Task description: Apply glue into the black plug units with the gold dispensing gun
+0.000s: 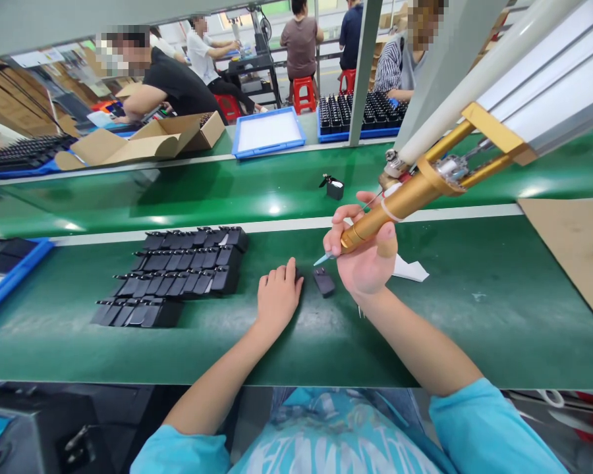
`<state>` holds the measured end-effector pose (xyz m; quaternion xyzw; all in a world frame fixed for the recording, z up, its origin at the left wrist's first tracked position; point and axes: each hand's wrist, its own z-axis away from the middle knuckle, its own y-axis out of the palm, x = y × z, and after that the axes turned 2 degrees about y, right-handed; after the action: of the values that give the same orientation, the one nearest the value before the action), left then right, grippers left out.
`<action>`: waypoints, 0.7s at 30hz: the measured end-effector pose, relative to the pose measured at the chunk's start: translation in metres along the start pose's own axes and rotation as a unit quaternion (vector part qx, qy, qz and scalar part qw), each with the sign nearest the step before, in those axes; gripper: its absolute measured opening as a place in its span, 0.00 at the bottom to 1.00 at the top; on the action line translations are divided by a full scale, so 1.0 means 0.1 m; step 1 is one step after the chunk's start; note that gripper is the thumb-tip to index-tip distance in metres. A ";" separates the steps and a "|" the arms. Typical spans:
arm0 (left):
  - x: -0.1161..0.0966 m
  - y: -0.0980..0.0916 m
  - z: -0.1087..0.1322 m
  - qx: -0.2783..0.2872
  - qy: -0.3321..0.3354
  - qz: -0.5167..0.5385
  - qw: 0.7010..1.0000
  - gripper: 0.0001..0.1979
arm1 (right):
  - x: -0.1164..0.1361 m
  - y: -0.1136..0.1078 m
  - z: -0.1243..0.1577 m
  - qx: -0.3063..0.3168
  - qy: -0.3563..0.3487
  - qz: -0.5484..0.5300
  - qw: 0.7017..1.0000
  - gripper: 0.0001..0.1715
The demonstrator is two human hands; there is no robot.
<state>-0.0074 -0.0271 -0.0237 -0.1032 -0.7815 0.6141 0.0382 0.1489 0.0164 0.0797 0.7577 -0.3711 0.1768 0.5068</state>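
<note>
My right hand (364, 253) is wrapped round the gold barrel of a glue dispenser (415, 194), its pale blue tip pointing down-left toward a small black part (324, 282) lying on the green belt (326, 329). My left hand (277, 295) rests palm down on the belt just left of that part, fingers together and curled over something dark that I cannot make out. Several rows of black parts (178, 273) lie further left.
A white paper scrap (411, 268) lies behind my right hand. One black part (335, 187) sits on the far belt. Cardboard sheet (573, 250) at right, blue tray (10, 276) at left, blue trays and an open carton across the line, where other people sit.
</note>
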 end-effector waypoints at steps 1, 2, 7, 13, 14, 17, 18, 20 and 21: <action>0.00 -0.01 -0.01 0.024 -0.001 -0.010 1.000 0.23 | 0.00 0.00 0.00 0.000 0.000 0.001 1.000 0.24; 0.01 -0.02 -0.02 0.043 0.000 -0.014 0.999 0.23 | 0.00 0.00 0.00 0.000 -0.001 0.001 1.000 0.24; 0.09 -0.03 -0.06 0.043 -0.020 0.143 0.989 0.22 | -0.01 -0.01 -0.01 0.005 -0.009 -0.010 1.000 0.22; 0.31 -0.15 -0.14 0.049 -0.202 0.738 0.642 0.26 | -0.01 -0.03 -0.03 -0.009 -0.005 0.000 1.000 0.23; 0.34 -0.19 -0.14 0.054 -0.201 0.794 0.572 0.27 | -0.01 -0.04 -0.04 -0.012 -0.007 0.000 1.000 0.23; 0.36 -0.32 -0.12 0.061 -0.174 0.875 0.448 0.26 | -0.01 -0.06 -0.06 -0.014 -0.016 0.002 1.000 0.23; 0.36 -0.35 -0.11 0.062 -0.164 0.886 0.430 0.25 | -0.02 -0.07 -0.06 -0.014 -0.018 0.005 1.000 0.23; 0.34 -0.38 -0.08 0.059 -0.137 0.898 0.415 0.23 | -0.03 -0.08 -0.07 -0.018 -0.025 0.018 0.999 0.22; 0.33 -0.39 -0.07 0.053 -0.120 0.900 0.415 0.23 | -0.04 -0.09 -0.07 -0.024 -0.029 0.024 0.999 0.21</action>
<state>-0.0431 -0.0220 0.0139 -0.6707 -0.2034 0.3433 -0.6253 0.1541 0.0262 0.0749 0.7414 -0.4074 0.1581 0.5093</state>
